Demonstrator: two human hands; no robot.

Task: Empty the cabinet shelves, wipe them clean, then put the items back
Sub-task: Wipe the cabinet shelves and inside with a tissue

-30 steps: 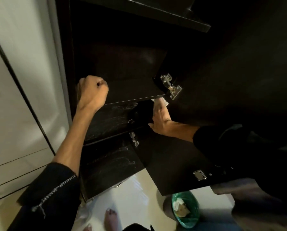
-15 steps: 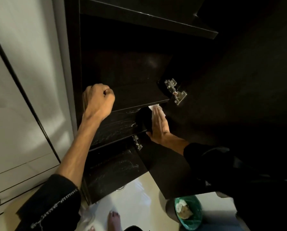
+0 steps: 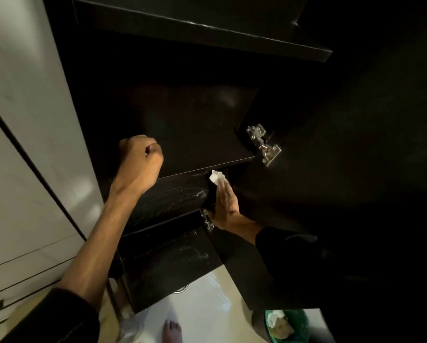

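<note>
One white wad of tissue (image 3: 216,176) sits under the fingertips of my right hand (image 3: 225,204), just right of the frame's centre, pressed against the inner side at the right end of the middle shelf (image 3: 175,194); my fingers lie straight and flat, pushing it rather than curling round it. It looks soft and light, and I judge it will crumple and may shred if I drag it hard over the dark laminate, so it is best kept bunched under flat fingers, with steady pressure instead of a pinch. I count three shelves showing bare of items: the upper shelf (image 3: 197,147), the middle one with pale streaks of wiping across it, and the lower shelf (image 3: 168,263), streaked the same way. My left hand (image 3: 139,160) is a closed fist at the front edge of the upper shelf, left of centre; whether it grips the edge or only braces on it I cannot tell. Two metal hinges show, an upper hinge (image 3: 264,146) right of centre and a lower hinge (image 3: 207,220) beside my right wrist, on the open cabinet door (image 3: 331,157). One green bin (image 3: 288,325) with crumpled paper stands on the pale floor (image 3: 207,300) at the lower right, and one bare foot (image 3: 172,331) shows at the bottom edge.
</note>
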